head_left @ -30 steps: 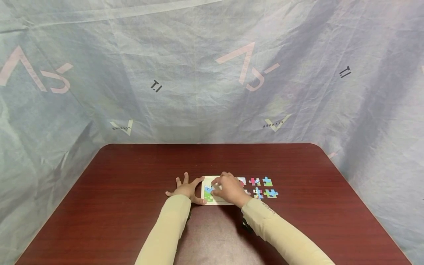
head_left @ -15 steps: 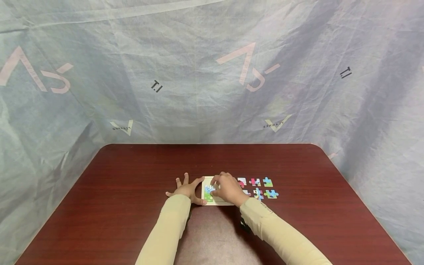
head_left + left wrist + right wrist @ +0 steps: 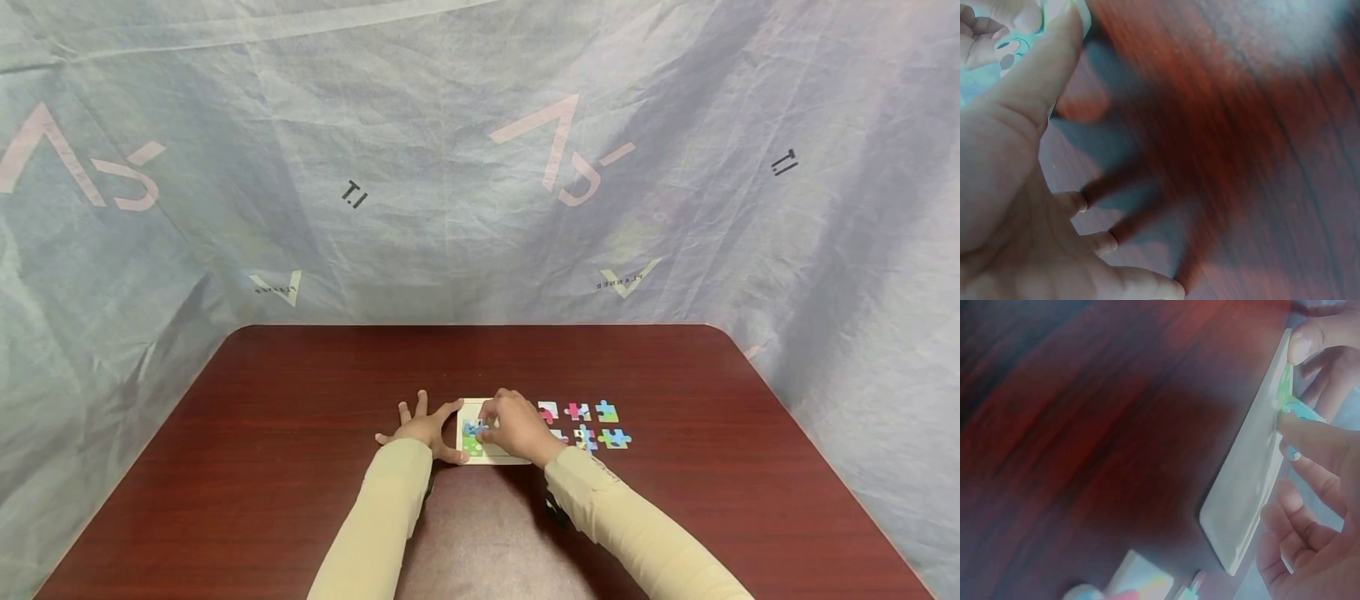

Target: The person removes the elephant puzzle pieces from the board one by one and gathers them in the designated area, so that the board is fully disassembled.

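A shallow, pale puzzle tray (image 3: 501, 460) lies at the middle of the table, with a green puzzle piece (image 3: 472, 448) in its near left corner. My left hand (image 3: 422, 432) is spread at the tray's left end. Its thumb touches the near corner and its forefinger the far one. Over the tray, my right hand (image 3: 521, 429) pinches a blue puzzle piece (image 3: 1302, 411) between thumb and finger, just beyond the green one. In the right wrist view, the remaining fingers curl loosely above the tray. My right hand hides much of the tray's right half.
Right of the tray lie several loose puzzle pieces in two rows, among them a blue-and-green piece (image 3: 615, 438), a red-and-white piece (image 3: 577, 412) and a green-and-blue piece (image 3: 606, 412). A grey printed cloth (image 3: 450, 250) hangs behind the reddish-brown table (image 3: 300, 500).
My right fingertips have shifted slightly with the blue piece at the tray's left side. My left hand and the tray have stayed in place.
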Tool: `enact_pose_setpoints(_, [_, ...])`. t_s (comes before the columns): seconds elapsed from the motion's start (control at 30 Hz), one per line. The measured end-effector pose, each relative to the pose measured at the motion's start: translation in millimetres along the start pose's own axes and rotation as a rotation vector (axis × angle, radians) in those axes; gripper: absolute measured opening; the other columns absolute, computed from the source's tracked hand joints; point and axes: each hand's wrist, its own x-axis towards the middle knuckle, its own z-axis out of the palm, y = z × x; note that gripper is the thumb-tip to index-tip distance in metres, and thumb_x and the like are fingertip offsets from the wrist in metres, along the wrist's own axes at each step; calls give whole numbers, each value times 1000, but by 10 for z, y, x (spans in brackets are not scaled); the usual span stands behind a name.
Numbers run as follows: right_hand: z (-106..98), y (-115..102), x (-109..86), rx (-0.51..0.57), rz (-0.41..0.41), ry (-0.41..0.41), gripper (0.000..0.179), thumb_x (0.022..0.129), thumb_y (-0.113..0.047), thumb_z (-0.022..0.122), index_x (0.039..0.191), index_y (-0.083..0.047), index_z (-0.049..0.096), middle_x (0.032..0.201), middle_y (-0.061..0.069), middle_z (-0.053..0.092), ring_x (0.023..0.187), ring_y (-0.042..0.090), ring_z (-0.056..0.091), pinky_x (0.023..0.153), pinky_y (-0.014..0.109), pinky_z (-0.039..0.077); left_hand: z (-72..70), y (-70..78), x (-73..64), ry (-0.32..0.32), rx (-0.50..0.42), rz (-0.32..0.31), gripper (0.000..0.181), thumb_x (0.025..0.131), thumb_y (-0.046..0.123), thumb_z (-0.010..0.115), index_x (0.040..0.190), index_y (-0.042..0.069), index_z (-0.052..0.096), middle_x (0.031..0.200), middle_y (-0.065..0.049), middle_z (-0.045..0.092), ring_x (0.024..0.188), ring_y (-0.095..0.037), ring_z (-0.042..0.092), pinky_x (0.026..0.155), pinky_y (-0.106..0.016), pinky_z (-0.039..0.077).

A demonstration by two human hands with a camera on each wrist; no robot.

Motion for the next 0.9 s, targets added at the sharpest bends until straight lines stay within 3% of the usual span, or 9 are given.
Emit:
enact_pose_setpoints(0.2, [17, 31, -16, 3, -16, -5, 5, 88, -16, 80, 90, -12, 77, 89, 2, 62, 89, 24, 59, 76, 42, 50, -18, 15, -36, 0, -6, -4, 92, 83, 32, 87, 159, 32, 35, 169, -18, 2, 153, -46, -4, 105, -84, 7])
enact_pose_setpoints(0.43, [20, 32, -8, 53, -10, -11, 7, 90, -13, 78, 84, -9, 74, 83, 1, 61, 84, 21, 57, 72, 38, 48, -51, 70, -119, 4, -20, -3, 91, 83, 29, 87, 159, 31, 36, 169, -19, 3, 153, -47, -3, 106, -83, 8])
enact_pose_setpoints(0.63, [10, 37, 19, 153, 50, -32, 9, 91, -11, 76, 83, -8, 75, 81, 0, 63, 80, 15, 53, 70, 32, 46, -63, 85, -136, -2, -10, -10, 91, 84, 29, 86, 160, 31, 35, 169, -19, 3, 153, -46, -2, 106, -83, 9])
enact_pose_setpoints(0.9, [26, 27, 11, 146, 111, 15, 11, 92, -11, 75, 81, -8, 74, 83, 2, 63, 83, 17, 56, 73, 34, 48, -52, 81, -106, -5, 5, -19, 93, 83, 30, 87, 160, 32, 34, 169, -18, 4, 153, -46, -2, 106, -83, 10])
